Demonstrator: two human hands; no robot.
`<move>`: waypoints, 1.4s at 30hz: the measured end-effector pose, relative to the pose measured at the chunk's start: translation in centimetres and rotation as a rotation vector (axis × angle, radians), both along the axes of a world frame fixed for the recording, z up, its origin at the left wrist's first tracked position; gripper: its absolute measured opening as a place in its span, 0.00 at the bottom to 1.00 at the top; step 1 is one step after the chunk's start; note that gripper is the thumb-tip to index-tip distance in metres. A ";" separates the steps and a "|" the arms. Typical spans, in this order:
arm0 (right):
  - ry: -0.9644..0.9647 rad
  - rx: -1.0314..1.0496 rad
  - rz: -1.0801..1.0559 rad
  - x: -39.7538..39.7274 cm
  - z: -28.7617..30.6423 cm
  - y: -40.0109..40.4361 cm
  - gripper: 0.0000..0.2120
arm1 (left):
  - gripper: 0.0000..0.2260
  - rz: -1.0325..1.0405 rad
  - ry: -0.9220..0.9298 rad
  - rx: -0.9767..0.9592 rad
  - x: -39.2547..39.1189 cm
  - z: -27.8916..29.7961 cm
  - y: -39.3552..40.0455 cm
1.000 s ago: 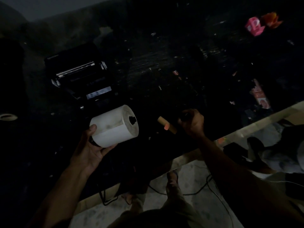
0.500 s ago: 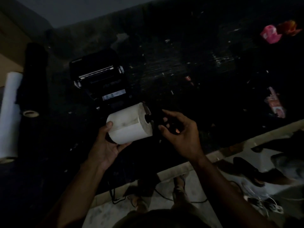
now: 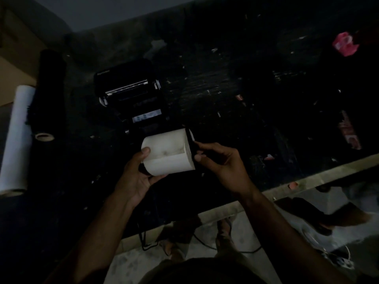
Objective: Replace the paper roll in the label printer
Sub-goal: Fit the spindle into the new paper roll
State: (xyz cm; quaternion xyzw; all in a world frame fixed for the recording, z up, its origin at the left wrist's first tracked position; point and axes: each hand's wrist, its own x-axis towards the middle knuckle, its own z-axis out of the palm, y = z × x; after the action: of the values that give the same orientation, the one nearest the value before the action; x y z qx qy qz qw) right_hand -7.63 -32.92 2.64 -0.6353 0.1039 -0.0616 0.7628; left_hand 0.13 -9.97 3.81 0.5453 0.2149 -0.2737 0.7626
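The scene is very dark. A white paper roll [image 3: 169, 153] lies sideways in my left hand [image 3: 136, 176], which cups it from below with the thumb on its left end. My right hand [image 3: 222, 161] presses a thin black disc-like part [image 3: 191, 145] against the roll's right end, held between thumb and fingers. The black label printer [image 3: 131, 95] stands open on the dark table just behind the roll, its metal bar and a pale label showing.
A long white roll [image 3: 17, 138] and a black roll [image 3: 50, 93] lie at the left. Pink packaging [image 3: 345, 44] and a red packet [image 3: 349, 132] sit at the right. The table's pale front edge [image 3: 287, 186] runs diagonally; cables and my feet show below it.
My right hand left the table at the right, came to the roll's right end and now holds a black part against it. The camera view shifted left.
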 end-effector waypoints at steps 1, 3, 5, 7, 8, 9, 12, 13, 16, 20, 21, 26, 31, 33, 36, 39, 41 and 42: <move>0.031 0.020 -0.019 0.0 0.2 -0.1 0.12 | 0.22 -0.006 -0.010 0.018 0.0 0.2 -0.3; 0.084 0.027 -0.071 0.1 0.4 -0.4 0.05 | 0.18 -0.026 -0.042 0.065 0.2 0.7 -1.0; 0.121 0.048 -0.109 0.1 0.5 -0.5 0.05 | 0.14 -0.049 -0.097 0.121 0.4 1.3 -2.0; 0.180 0.154 -0.110 0.2 0.5 -0.4 0.10 | 0.11 -0.088 -0.163 0.191 0.7 2.1 -3.3; 0.220 0.250 -0.107 0.4 0.5 -0.4 0.13 | 0.11 -0.111 -0.199 0.228 0.8 2.5 -4.1; 0.254 0.345 -0.113 0.5 0.6 -0.4 0.15 | 0.12 -0.129 -0.232 0.270 0.9 2.9 -5.0; 0.290 0.499 -0.218 0.8 0.8 -1.1 0.15 | 0.19 -0.176 -0.295 0.405 1.4 3.9 -8.0; 0.297 0.526 -0.261 0.8 0.8 -1.6 0.14 | 0.20 -0.192 -0.312 0.434 1.4 4.2 -8.9; 0.315 0.620 -0.323 0.5 0.8 -3.1 0.24 | 0.26 -0.257 -0.432 0.486 1.5 4.3 -10.9; 0.283 0.743 -0.321 -0.3 0.8 -5.9 0.36 | 0.22 -0.319 -0.471 0.377 1.0 1.6 -11.6; 0.260 0.768 -0.350 -0.5 0.8 -6.6 0.33 | 0.19 -0.345 -0.485 0.437 0.6 0.2 -11.6; 0.194 0.712 -0.459 -2.6 0.4 -9.6 0.22 | 0.13 -0.860 -0.693 0.935 -3.6 -7.9 -11.7; 0.177 0.667 -0.494 -4.8 -0.4 -11.0 0.21 | 0.28 -1.091 -0.840 1.228 -3.1 -11.0 -13.2; 0.197 0.668 -0.510 -5.4 -0.6 -11.1 0.22 | 0.28 -1.119 -0.822 1.252 -2.3 -11.2 -13.7; 0.216 0.658 -0.505 -6.0 -0.9 -11.2 0.26 | 0.18 -1.087 -0.801 1.322 -2.1 -11.2 -13.7; 0.223 0.652 -0.513 -6.1 -1.2 -11.0 0.24 | 0.15 -1.064 -0.726 1.322 -2.2 -11.4 -13.5; 0.227 0.643 -0.512 -6.1 -1.4 -10.8 0.22 | 0.15 -1.034 -0.673 1.281 -2.3 -11.5 -13.5; 0.232 0.638 -0.509 -6.0 -1.5 -10.7 0.22 | 0.15 -1.022 -0.662 1.274 -2.2 -11.5 -13.6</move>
State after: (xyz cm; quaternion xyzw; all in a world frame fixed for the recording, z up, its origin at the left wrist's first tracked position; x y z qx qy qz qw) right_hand -13.64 -43.66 1.15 -0.3241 0.3566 -0.1405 0.8649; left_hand -2.09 -23.59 -7.70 0.9477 -0.1755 -0.2376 0.1208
